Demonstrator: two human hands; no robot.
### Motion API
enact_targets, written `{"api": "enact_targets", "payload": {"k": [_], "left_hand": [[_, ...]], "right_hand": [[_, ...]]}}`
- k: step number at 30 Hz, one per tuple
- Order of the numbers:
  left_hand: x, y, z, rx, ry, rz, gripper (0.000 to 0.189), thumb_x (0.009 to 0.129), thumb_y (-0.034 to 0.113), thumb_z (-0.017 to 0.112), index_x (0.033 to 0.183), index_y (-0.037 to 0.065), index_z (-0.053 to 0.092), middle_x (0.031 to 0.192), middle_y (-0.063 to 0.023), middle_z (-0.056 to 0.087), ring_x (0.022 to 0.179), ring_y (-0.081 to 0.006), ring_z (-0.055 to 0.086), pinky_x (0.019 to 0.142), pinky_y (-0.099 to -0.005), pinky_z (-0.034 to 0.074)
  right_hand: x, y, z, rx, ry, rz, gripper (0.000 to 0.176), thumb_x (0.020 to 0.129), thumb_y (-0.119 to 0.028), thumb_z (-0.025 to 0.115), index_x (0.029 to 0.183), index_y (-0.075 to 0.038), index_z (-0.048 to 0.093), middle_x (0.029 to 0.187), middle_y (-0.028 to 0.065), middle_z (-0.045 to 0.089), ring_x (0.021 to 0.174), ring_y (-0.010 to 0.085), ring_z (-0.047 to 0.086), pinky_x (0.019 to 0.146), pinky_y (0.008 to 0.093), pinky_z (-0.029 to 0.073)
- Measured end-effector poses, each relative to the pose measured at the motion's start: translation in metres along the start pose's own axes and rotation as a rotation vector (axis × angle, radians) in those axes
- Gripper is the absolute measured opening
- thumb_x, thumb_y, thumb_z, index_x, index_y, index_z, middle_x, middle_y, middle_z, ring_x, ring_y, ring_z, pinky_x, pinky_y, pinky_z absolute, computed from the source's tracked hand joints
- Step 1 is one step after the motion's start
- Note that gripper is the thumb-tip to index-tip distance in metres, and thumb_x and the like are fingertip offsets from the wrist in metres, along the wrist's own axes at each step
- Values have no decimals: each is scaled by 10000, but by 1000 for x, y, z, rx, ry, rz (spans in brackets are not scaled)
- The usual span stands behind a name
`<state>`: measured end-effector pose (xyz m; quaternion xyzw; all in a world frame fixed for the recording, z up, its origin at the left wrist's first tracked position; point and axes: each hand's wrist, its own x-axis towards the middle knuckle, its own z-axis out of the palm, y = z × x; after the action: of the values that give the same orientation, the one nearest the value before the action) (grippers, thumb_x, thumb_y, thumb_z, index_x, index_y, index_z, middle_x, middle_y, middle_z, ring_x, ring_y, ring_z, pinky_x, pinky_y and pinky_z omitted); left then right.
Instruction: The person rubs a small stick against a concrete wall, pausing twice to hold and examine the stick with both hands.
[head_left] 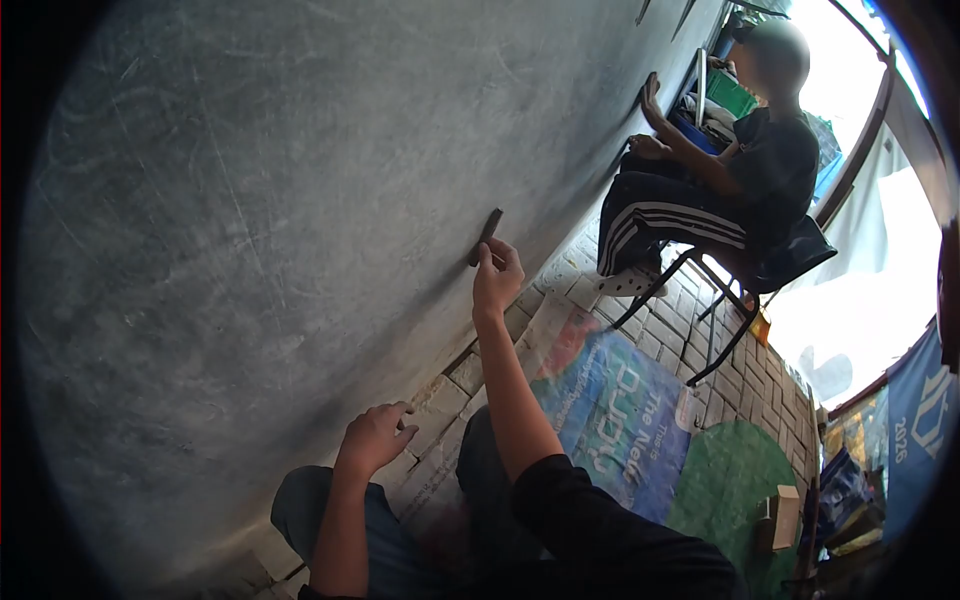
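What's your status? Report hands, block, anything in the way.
Right hand pinching dark block against grey wall. Left hand empty, by knee. Another person seated further along wall, apart from block.

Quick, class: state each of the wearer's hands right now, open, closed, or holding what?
Left hand: loosely curled, holding nothing, resting on the knee.
Right hand: closed on a small dark block, pressed against the grey wall.
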<state>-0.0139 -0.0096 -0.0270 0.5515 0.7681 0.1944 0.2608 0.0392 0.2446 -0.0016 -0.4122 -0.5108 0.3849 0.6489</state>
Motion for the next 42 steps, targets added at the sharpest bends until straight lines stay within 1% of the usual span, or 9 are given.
{"api": "enact_targets", "payload": {"k": [5, 8, 10, 16, 20, 24, 26, 29, 42], "left_hand": [[6, 31, -22, -307, 21, 166, 254, 817, 203, 587, 1020, 51, 605, 873, -108, 649, 800, -229, 625, 716, -319, 487], [9, 38, -27, -321, 85, 203, 253, 824, 198, 585, 1024, 45, 599, 888, -116, 644, 804, -214, 622, 723, -317, 485], [9, 41, -31, -306, 1, 239, 311, 821, 241, 589, 1074, 59, 575, 895, -122, 643, 826, -221, 622, 743, -323, 482], [18, 51, -33, 6, -406, 65, 439, 819, 367, 566, 1162, 98, 515, 1004, -137, 620, 889, -259, 608, 790, -368, 471], [27, 33, -5, -61, -341, 89, 446, 818, 385, 558, 1161, 103, 516, 1045, -143, 605, 912, -276, 599, 806, -377, 464], [27, 35, 1, 6, -395, 79, 455, 814, 398, 552, 1154, 97, 517, 1043, -153, 602, 932, -292, 590, 820, -377, 459], [25, 36, 1, 51, -354, 101, 463, 810, 401, 549, 1153, 92, 517, 1040, -161, 600, 943, -306, 582, 821, -381, 457], [21, 35, 5, 114, -382, 87, 465, 809, 399, 548, 1156, 91, 515, 1038, -158, 602, 942, -311, 581, 821, -385, 456], [12, 28, -9, 15, -327, 51, 458, 799, 389, 566, 1144, 90, 520, 1023, -151, 606, 958, -307, 573, 832, -380, 450]], "right_hand": [[8, 21, 1, 17, 5, -117, 171, 780, -87, 634, 919, 13, 626, 817, 64, 640, 717, 127, 587, 656, 249, 459], [7, 10, -1, 33, -15, -40, 184, 773, -82, 640, 929, 14, 628, 824, 70, 640, 725, 123, 586, 660, 248, 459], [8, 7, -3, 65, -35, 20, 174, 765, -49, 612, 926, 14, 633, 833, 105, 659, 771, 187, 634, 732, 288, 484], [-2, 0, -5, -144, -63, -90, 146, 749, -44, 617, 885, 0, 645, 807, 104, 663, 720, 189, 640, 686, 290, 482], [0, -7, -4, -169, -31, -43, 153, 746, -51, 639, 888, 4, 649, 763, 69, 657, 687, 121, 615, 662, 247, 464], [-2, -8, -4, -181, -92, -122, 154, 745, -57, 640, 888, -2, 651, 761, 68, 659, 686, 121, 615, 664, 249, 465], [9, -5, -4, -192, 2, -46, 148, 743, -58, 642, 879, 0, 649, 747, 68, 656, 671, 118, 612, 658, 249, 465], [-4, -2, -4, -205, -31, -127, 130, 729, -43, 619, 853, -11, 643, 777, 106, 658, 687, 190, 629, 676, 297, 466], [7, 5, 2, -137, -1, -110, 110, 743, -51, 612, 840, -2, 630, 768, 102, 654, 659, 178, 619, 634, 280, 462]]}}
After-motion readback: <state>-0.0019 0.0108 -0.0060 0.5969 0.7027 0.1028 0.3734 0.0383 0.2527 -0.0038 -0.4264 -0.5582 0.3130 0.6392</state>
